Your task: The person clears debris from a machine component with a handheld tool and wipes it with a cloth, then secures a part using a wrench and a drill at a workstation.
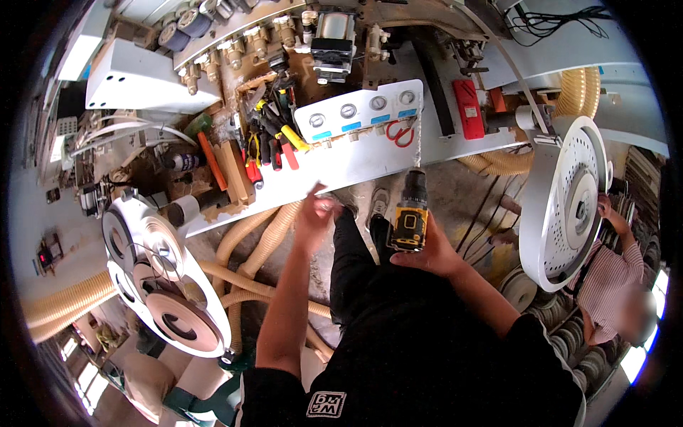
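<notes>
Right hand [430, 257] is clamped on the grip of the drill [409, 213], bit pointing up and away at the white panel [341, 167] edge just ahead of it; the bit tip sits at or very near the panel, contact not clear. Left hand [313, 217] is free, fingers loosely spread, blurred, holding nothing, just left of the drill and short of the panel. Scissors [402, 133] lie on the panel just beyond the bit; pliers [274, 142] and other hand tools are heaped further left. My read: square the bit to the surface first, brace the panel with the left hand well off the bit line, start slow, push along the axis, no side load.
</notes>
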Action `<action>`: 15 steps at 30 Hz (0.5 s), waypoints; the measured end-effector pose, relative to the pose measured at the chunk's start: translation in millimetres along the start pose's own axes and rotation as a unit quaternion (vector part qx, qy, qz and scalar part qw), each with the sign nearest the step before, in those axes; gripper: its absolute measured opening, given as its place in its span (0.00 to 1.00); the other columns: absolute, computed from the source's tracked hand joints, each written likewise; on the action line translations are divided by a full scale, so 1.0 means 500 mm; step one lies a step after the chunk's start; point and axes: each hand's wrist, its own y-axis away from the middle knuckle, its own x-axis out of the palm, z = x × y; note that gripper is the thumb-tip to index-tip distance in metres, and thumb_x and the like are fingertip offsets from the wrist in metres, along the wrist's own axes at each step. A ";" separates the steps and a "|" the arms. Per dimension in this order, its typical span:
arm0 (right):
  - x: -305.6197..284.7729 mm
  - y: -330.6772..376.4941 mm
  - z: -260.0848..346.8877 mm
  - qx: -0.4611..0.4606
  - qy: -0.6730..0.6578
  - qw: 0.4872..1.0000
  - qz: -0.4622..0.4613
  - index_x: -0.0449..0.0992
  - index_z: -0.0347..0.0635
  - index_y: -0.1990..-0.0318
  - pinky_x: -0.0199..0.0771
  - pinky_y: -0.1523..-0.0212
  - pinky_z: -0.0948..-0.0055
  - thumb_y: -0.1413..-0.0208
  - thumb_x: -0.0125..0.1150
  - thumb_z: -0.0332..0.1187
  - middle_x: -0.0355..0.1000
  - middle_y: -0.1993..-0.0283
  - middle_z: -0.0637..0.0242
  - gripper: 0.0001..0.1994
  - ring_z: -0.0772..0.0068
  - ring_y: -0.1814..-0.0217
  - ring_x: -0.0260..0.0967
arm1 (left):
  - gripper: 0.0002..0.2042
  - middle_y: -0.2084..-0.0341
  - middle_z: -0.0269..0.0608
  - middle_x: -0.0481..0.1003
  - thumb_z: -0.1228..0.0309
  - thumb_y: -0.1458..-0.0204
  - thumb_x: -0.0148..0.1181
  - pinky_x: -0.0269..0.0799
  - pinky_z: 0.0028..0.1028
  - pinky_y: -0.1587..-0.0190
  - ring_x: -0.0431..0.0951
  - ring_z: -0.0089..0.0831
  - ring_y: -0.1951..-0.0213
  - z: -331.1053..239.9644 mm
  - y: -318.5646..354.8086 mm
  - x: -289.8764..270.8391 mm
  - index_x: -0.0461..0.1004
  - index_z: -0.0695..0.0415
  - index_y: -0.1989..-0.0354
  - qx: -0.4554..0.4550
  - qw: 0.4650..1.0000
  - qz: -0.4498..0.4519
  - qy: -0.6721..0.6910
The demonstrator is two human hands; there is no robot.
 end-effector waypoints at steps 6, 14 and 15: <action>0.046 0.010 0.019 -0.058 -0.127 0.987 0.076 0.47 0.35 0.27 0.65 0.35 0.64 0.45 0.69 0.54 0.65 0.34 0.48 0.49 0.62 0.33 0.65 | 0.31 0.53 0.41 0.79 0.70 0.55 0.77 0.75 0.35 0.47 0.79 0.37 0.48 -0.168 0.177 0.093 0.69 0.57 0.42 0.023 0.986 0.161 0.036; 0.010 -0.054 0.061 0.030 -0.288 0.951 -0.109 0.73 0.31 0.43 0.76 0.49 0.61 0.38 0.62 0.48 0.80 0.59 0.53 0.28 0.61 0.53 0.78 | 0.26 0.55 0.43 0.79 0.69 0.50 0.73 0.75 0.30 0.48 0.80 0.36 0.50 -0.217 0.219 0.086 0.72 0.58 0.43 0.049 0.996 0.062 0.035; 0.030 -0.070 0.078 0.079 -0.364 0.923 -0.097 0.73 0.32 0.44 0.77 0.50 0.61 0.38 0.62 0.47 0.80 0.60 0.53 0.26 0.60 0.54 0.77 | 0.27 0.50 0.44 0.77 0.68 0.51 0.74 0.75 0.31 0.48 0.80 0.38 0.49 -0.204 0.223 0.091 0.72 0.59 0.43 0.086 0.994 0.016 0.061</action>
